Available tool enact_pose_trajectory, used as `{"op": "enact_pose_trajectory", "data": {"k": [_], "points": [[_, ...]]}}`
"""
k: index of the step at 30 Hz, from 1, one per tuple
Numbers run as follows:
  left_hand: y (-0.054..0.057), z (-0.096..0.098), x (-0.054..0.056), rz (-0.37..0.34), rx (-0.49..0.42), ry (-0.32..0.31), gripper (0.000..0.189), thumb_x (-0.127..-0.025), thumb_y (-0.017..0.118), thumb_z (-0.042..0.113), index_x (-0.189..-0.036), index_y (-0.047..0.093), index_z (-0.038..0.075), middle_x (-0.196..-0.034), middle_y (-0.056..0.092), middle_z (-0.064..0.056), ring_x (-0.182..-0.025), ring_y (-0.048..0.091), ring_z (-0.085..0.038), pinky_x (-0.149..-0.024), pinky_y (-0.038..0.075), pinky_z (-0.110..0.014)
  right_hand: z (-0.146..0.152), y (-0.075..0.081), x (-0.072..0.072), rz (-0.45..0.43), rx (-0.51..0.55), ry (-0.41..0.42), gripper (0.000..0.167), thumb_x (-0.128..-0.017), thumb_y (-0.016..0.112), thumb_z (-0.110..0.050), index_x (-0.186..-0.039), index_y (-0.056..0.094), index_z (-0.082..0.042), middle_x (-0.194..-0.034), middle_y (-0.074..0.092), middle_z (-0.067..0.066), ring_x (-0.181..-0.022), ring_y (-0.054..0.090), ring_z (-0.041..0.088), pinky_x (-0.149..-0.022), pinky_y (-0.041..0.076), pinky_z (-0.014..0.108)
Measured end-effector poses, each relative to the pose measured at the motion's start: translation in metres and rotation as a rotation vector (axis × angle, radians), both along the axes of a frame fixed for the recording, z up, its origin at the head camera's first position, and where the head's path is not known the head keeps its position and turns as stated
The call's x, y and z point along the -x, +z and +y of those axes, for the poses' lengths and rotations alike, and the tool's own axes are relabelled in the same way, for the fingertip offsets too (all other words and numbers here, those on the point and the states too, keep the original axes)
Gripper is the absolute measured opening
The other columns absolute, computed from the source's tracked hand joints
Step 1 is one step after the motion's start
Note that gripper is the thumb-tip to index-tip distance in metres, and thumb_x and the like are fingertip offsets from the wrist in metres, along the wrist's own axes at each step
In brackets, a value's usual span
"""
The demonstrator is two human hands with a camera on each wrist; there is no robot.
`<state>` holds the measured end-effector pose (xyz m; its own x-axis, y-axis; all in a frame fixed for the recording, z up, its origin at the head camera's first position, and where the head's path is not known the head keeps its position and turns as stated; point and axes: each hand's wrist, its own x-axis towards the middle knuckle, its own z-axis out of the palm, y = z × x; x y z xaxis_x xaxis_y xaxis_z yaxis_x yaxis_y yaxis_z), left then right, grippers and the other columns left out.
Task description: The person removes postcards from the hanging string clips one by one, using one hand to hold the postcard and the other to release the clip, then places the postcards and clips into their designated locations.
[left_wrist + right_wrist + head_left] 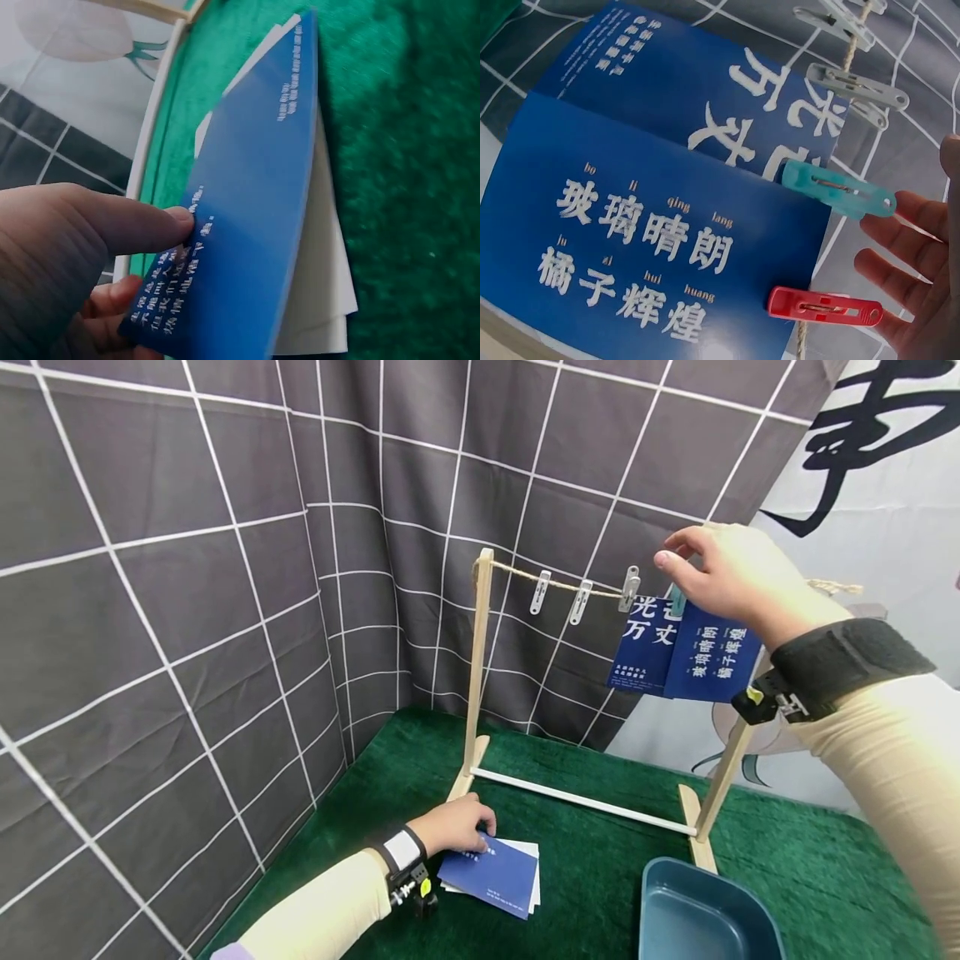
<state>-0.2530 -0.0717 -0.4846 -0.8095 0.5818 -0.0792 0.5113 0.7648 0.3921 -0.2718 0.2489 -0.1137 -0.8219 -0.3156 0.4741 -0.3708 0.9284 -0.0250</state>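
My left hand point(459, 825) pinches the edge of a blue card point(247, 165), thumb above and fingers beneath. That card is tilted up off the white cards point(322, 277) below it. Beside the rope, my right hand point(723, 564) is spread behind the clips, its fingers holding nothing. Two blue printed cards hang overlapping there: one with large characters point(667, 75), the other with smaller characters point(592, 247). A teal clip point(836, 187) sits where they overlap, close to my fingertips. A red clip point(825, 307) bites the nearer card, and a grey clip point(855, 86) bites the farther one.
A wooden frame point(480, 660) with a strung rope point(517, 572) stands on the green cloth point(570, 868). Spare grey clips point(540, 592) hang toward its left post. A blue-green bin point(708, 910) lies at front right. Grid-patterned curtains point(187, 635) enclose the left and back.
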Motion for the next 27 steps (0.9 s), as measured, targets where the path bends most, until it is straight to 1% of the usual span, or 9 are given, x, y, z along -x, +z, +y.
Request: {"op": "enact_pose_trajectory", "data": {"k": [2, 5, 8, 11, 13, 16, 19, 23, 27], "points": [[-0.001, 0.0, -0.001, 0.057, 0.035, 0.001, 0.016, -0.081, 0.082, 0.024, -0.086, 0.066, 0.025, -0.088, 0.048, 0.004, -0.072, 0.049, -0.008, -0.063, 0.042, -0.026, 0.003, 0.0, 0.0, 0.004, -0.009, 0.0, 0.051, -0.106, 0.042, -0.04, -0.132, 0.058, 0.0, -0.126, 0.061, 0.028, -0.118, 0.052, 0.048, -0.098, 0.038, 0.066], [-0.006, 0.0, -0.002, 0.135, 0.106, 0.001, 0.024, -0.081, 0.082, 0.031, -0.077, 0.06, 0.026, -0.082, 0.045, 0.006, -0.068, 0.046, -0.008, -0.058, 0.039, -0.026, 0.006, 0.0, 0.001, 0.007, -0.014, -0.006, 0.051, -0.106, 0.042, -0.04, -0.132, 0.058, 0.001, -0.126, 0.061, 0.029, -0.117, 0.052, 0.048, -0.098, 0.038, 0.066], [-0.011, -0.001, -0.003, 0.204, 0.181, 0.01, 0.032, -0.081, 0.082, 0.04, -0.067, 0.056, 0.027, -0.075, 0.045, 0.008, -0.071, 0.044, -0.009, -0.057, 0.037, -0.027, 0.008, 0.0, 0.001, 0.008, -0.006, -0.027, 0.052, -0.106, 0.042, -0.041, -0.133, 0.057, 0.001, -0.125, 0.06, 0.029, -0.117, 0.051, 0.049, -0.097, 0.038, 0.066], [-0.011, -0.002, -0.003, 0.239, 0.216, 0.019, 0.037, -0.08, 0.082, 0.047, -0.061, 0.057, 0.028, -0.069, 0.048, 0.011, -0.073, 0.044, -0.011, -0.058, 0.037, -0.028, 0.01, 0.0, 0.002, 0.011, 0.004, -0.052, 0.053, -0.106, 0.041, -0.042, -0.133, 0.056, 0.001, -0.126, 0.059, 0.03, -0.117, 0.05, 0.049, -0.098, 0.037, 0.066], [-0.01, -0.002, -0.001, 0.26, 0.219, 0.019, 0.035, -0.08, 0.082, 0.047, -0.061, 0.061, 0.028, -0.066, 0.051, 0.012, -0.073, 0.045, -0.011, -0.059, 0.039, -0.029, 0.012, 0.001, 0.001, 0.015, 0.006, -0.062, 0.053, -0.106, 0.041, -0.042, -0.133, 0.056, 0.001, -0.126, 0.059, 0.031, -0.118, 0.05, 0.049, -0.098, 0.037, 0.066], [-0.008, -0.002, 0.002, 0.269, 0.204, 0.005, 0.026, -0.086, 0.077, 0.043, -0.067, 0.07, 0.027, -0.063, 0.056, 0.013, -0.068, 0.05, -0.01, -0.059, 0.043, -0.03, 0.015, 0.003, 0.0, 0.01, 0.003, -0.073, 0.054, -0.106, 0.041, -0.043, -0.133, 0.056, 0.001, -0.128, 0.057, 0.031, -0.119, 0.049, 0.049, -0.099, 0.036, 0.066], [-0.006, 0.0, 0.006, 0.262, 0.171, -0.01, 0.027, -0.094, 0.069, 0.039, -0.072, 0.074, 0.024, -0.063, 0.058, 0.013, -0.062, 0.053, -0.008, -0.058, 0.045, -0.029, 0.016, 0.003, 0.0, 0.001, 0.001, -0.072, 0.054, -0.106, 0.041, -0.043, -0.133, 0.056, 0.001, -0.129, 0.057, 0.031, -0.12, 0.047, 0.049, -0.099, 0.036, 0.067], [0.004, 0.008, 0.013, 0.222, 0.089, -0.016, 0.033, -0.1, 0.063, 0.035, -0.07, 0.068, 0.023, -0.061, 0.055, 0.012, -0.058, 0.051, -0.007, -0.057, 0.044, -0.028, 0.017, 0.003, 0.001, -0.011, -0.01, -0.07, 0.054, -0.106, 0.041, -0.043, -0.133, 0.056, 0.001, -0.129, 0.056, 0.031, -0.119, 0.048, 0.049, -0.098, 0.037, 0.067], [0.021, 0.021, 0.024, 0.194, -0.015, -0.043, 0.038, -0.103, 0.059, 0.034, -0.067, 0.062, 0.022, -0.059, 0.051, 0.009, -0.056, 0.048, -0.008, -0.055, 0.041, -0.026, 0.019, 0.003, 0.002, -0.017, -0.022, -0.081, 0.055, -0.106, 0.041, -0.043, -0.132, 0.056, 0.002, -0.127, 0.057, 0.031, -0.116, 0.049, 0.049, -0.097, 0.038, 0.067]]}}
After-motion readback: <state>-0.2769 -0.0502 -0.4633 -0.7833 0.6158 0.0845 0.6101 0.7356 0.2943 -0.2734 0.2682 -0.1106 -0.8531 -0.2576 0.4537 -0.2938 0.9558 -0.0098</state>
